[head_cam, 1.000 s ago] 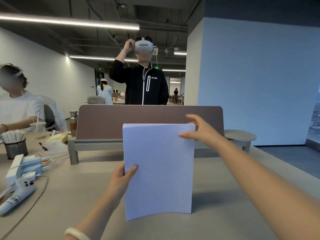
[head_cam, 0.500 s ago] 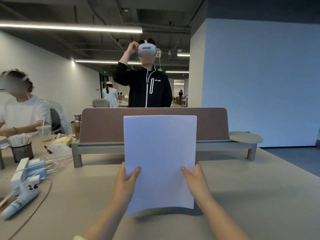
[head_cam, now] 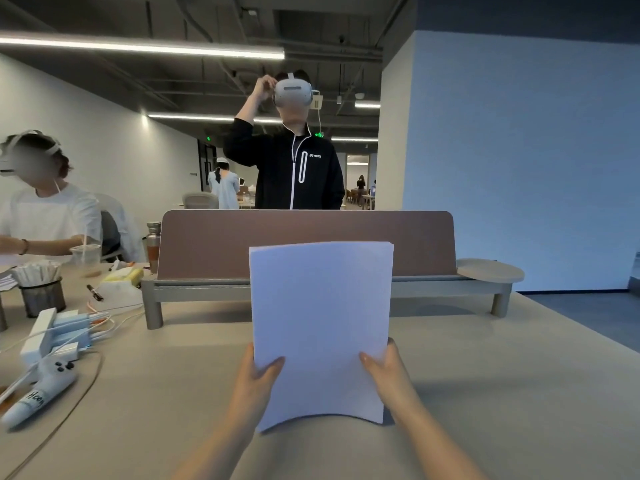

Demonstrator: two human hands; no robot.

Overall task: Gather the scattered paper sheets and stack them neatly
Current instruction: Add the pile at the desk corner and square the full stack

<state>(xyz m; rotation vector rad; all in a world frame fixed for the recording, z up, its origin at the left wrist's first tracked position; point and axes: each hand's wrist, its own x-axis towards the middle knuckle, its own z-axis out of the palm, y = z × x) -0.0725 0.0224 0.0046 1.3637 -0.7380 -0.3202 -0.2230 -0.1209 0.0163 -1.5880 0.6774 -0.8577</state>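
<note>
Paper stack (head_cam: pixel 320 327) upright at 12 o'clock, my left hand (head_cam: pixel 258 382) and right hand (head_cam: pixel 389 374) pinching its side edges, bottom edge bowed on the table (head_cam: pixel 502 393), bare tabletop at 3 o'clock, cables (head_cam: pixel 104 320) at 9.

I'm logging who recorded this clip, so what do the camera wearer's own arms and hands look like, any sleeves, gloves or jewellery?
Both forearms are bare, with no sleeves in view. The left hand and right hand wear no gloves or rings. No watch or bracelet shows in this picture.
</note>
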